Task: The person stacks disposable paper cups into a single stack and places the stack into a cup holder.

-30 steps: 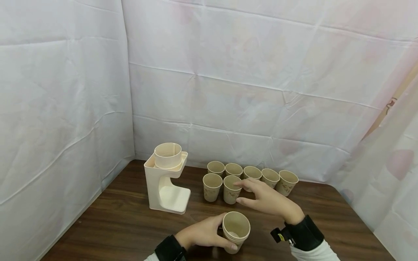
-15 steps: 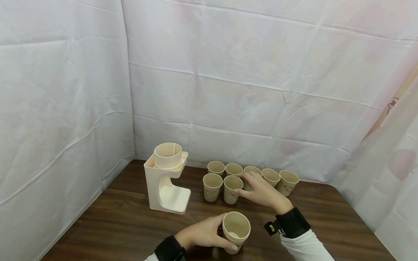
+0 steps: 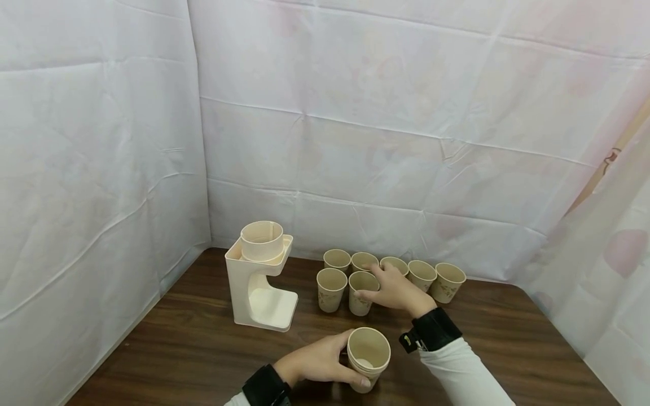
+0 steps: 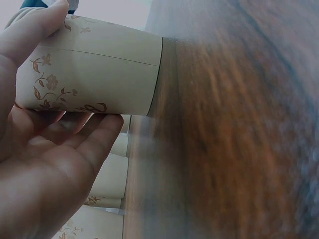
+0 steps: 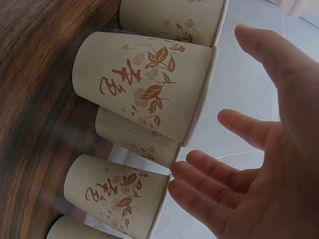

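Note:
My left hand (image 3: 320, 361) grips a small stack of nested beige paper cups (image 3: 369, 352) near the table's front edge, its thumb and fingers round the side. In the left wrist view, brown floral print shows on the held cups (image 4: 99, 69), and their base is close to the tabletop. My right hand (image 3: 398, 290) hovers over a front-row paper cup (image 3: 359, 305), thumb and fingers spread. The right wrist view shows the fingers just off the rims, with an upright printed cup (image 5: 139, 84) in front of the palm. Nothing is between the right fingers.
Another front-row cup (image 3: 330, 290) stands left of the one under my right hand. Behind them runs a row of several similar cups, including a right-end cup (image 3: 448, 282). A cream stand with a round top cup (image 3: 262, 248) is at the left. White curtains (image 3: 325, 113) enclose the table.
My right hand has moved left and slightly back, from the right side of the front cup to over its rim. The left hand and its stack stay put.

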Motion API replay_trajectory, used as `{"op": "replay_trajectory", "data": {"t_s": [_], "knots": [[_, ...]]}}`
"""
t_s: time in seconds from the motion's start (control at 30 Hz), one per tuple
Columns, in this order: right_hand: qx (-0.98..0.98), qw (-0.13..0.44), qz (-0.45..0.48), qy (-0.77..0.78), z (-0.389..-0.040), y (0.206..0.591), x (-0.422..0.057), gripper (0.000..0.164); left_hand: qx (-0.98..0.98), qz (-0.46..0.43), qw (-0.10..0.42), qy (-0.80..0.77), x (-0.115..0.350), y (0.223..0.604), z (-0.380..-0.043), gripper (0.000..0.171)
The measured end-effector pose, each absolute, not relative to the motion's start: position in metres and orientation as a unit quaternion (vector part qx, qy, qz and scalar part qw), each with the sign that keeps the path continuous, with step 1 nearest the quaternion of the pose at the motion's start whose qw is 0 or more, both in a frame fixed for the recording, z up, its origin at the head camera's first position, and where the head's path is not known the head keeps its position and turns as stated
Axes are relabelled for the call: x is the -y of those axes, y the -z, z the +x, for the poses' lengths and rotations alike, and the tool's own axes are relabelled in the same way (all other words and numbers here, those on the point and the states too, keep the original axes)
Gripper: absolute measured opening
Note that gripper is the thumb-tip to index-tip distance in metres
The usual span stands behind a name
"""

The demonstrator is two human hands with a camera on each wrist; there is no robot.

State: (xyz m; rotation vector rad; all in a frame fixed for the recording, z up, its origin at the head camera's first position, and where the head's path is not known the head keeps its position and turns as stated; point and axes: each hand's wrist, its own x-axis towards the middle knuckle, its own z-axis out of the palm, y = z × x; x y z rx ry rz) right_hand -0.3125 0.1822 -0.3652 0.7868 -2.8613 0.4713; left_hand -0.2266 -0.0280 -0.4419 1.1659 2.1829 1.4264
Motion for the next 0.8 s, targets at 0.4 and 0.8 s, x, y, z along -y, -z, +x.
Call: {"op": "replay_trajectory", "data": {"t_s": [0.4,0.8], "knots": [[0.964,0.005,0.211,-0.16,-0.32,0.367,-0.169,0.072,-0.75,0.406,0.152,-0.5,0.029,0.441,-0.227,0.066],[0.969,-0.004,0.204,-0.141,-0.324,0.366,-0.162,0.068,-0.747,0.407,0.165,-0.5,0.029,0.442,-0.229,0.068]]}}
